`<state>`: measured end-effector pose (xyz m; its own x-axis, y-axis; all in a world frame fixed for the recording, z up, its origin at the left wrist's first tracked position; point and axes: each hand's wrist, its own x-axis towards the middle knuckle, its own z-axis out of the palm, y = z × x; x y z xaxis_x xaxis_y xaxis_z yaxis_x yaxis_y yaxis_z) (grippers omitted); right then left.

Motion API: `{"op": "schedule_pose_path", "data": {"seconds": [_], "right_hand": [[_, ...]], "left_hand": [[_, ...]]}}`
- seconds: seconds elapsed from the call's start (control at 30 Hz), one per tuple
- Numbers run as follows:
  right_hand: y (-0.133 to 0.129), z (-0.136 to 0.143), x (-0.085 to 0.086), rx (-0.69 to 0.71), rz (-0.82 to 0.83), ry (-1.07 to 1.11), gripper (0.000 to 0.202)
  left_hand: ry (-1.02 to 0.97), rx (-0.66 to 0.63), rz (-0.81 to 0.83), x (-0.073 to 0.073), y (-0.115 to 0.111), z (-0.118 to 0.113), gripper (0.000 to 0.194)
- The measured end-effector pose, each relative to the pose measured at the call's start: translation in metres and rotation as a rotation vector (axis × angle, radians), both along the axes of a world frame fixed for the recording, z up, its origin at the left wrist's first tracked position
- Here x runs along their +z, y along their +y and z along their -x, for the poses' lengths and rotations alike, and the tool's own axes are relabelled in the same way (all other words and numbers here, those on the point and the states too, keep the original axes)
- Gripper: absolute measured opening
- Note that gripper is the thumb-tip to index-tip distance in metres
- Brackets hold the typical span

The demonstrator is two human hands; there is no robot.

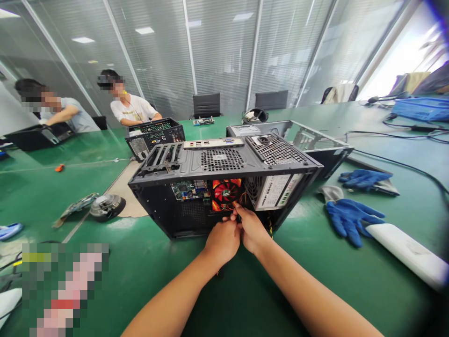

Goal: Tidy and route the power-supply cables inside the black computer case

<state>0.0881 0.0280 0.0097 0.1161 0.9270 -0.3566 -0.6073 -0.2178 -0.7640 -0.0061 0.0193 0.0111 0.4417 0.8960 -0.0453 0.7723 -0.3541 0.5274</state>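
Right in front of you, on the wide green tabletop [326, 262], stands the computer case [224, 173], its ported back face turned up and its near side laid bare. So the reading so far: side uncovered, the parts inside sitting in place, and you look to be in the thick of fine work among them; how much remains, this view doesn't tell. And what a sturdy dark shell you've got: black metal, punched with vent holes, a row of slots at the left end, a pale port strip along the top.

Into the bay we go! The power supply [277, 192] fills the right-hand end, white label facing you. Here come your hands, at the opening and pressed close together: the left hand [222, 241] with fingers curled, the right hand [253, 229] reaching in with its fingertips at the fan's lower right corner. Whatever they may be pinching is hidden, can't call it. That fan [225, 193] blazes red and orange; the small circuit board [185, 190] shows to its left, and a thin yellow-and-black cable [270, 227] dangles below the supply.
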Motion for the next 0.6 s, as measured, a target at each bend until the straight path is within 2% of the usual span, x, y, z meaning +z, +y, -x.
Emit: {"op": "schedule_pose_path", "data": {"seconds": [0.07,0.13,0.3,0.37,0.47,0.6], "right_hand": [[0.0,0.0,0.001,0.0,0.007,-0.009,0.027],[0.0,0.0,0.001,-0.004,0.021,-0.019,0.027],[0.0,0.001,-0.001,-0.022,0.045,-0.091,0.029],[0.001,0.0,-0.004,-0.024,0.04,-0.127,0.03],[0.002,-0.001,-0.008,-0.021,0.045,-0.152,0.03],[0.003,-0.001,-0.011,-0.012,0.032,-0.124,0.03]], "left_hand": [[-0.088,-0.004,0.016,-0.001,0.001,-0.001,0.028],[-0.241,0.015,0.133,-0.002,0.001,-0.002,0.023],[-0.759,0.206,0.923,0.003,0.0,-0.004,0.022],[-0.903,0.212,1.117,0.005,0.001,-0.003,0.027],[-0.994,0.181,1.201,0.007,0.0,-0.003,0.032],[-0.951,0.238,1.102,0.004,-0.001,-0.005,0.028]]}}
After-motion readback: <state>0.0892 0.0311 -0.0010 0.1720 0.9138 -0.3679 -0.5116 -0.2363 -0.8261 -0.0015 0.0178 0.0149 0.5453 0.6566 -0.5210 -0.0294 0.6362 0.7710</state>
